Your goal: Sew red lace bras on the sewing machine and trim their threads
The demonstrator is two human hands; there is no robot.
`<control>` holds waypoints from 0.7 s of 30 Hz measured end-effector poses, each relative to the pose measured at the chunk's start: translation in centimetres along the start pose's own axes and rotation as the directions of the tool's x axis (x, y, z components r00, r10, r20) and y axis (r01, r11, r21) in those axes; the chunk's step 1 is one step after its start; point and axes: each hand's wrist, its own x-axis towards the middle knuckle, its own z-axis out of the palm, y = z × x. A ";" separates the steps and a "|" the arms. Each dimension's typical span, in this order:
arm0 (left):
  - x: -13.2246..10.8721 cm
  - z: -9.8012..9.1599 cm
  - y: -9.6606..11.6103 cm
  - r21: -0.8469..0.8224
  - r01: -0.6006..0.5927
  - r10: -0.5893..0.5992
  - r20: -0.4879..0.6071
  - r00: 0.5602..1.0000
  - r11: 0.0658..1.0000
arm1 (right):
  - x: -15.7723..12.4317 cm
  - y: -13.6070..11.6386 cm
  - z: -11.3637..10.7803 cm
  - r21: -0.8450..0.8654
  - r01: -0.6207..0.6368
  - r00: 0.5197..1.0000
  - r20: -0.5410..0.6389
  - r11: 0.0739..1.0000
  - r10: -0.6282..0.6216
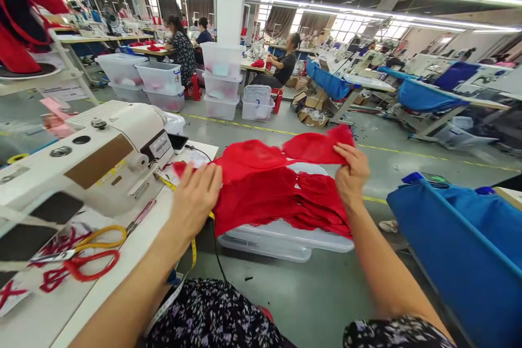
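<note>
A red bra (255,155) is stretched between my two hands, its two cups side by side in the air. My left hand (196,193) is closed on its left end, fingers over the fabric. At the other end, my right hand (351,174) pinches the edge of the right cup between thumb and fingers. Just beneath hangs a stack of similar red pieces (265,201), laid over clear plastic boxes or lids (281,244). The held bra partly covers that stack.
At my left is a white sewing machine (110,152) on a table, with orange-handled scissors (101,236), red-handled scissors (92,265) and a yellow tape measure (193,253). A blue cloth bin (452,239) stands at right. Clear bins (222,79) and seated co-workers (283,65) are farther off.
</note>
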 end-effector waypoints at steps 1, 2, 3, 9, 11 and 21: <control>0.9 2.2 0.7 0.003 -0.036 0.036 0.060 0.998 0.999 | -1.2 2.3 -1.0 -0.040 -0.025 0.999 0.030 0.999 0.026; 1.3 4.3 1.4 -0.011 -0.056 0.057 0.094 0.994 0.998 | -2.8 4.0 -1.9 -0.062 -0.039 0.997 0.062 0.997 0.043; 1.3 6.3 2.2 -0.025 -0.069 0.071 0.116 0.991 0.997 | -4.8 5.4 -2.7 -0.077 -0.046 0.993 0.103 0.996 0.053; -2.0 10.7 4.5 -0.106 -0.058 0.079 0.206 0.975 0.993 | -12.7 8.7 -4.2 -0.126 -0.110 0.967 0.216 0.986 0.135; -2.3 10.2 4.9 -0.118 -0.059 0.084 0.223 0.971 0.991 | -12.2 9.2 -3.6 -0.134 -0.153 0.968 0.179 0.979 0.175; -4.7 3.5 8.0 -0.358 0.238 -0.089 0.385 0.918 0.903 | -5.0 4.8 0.1 0.005 -0.224 0.974 0.016 0.975 0.224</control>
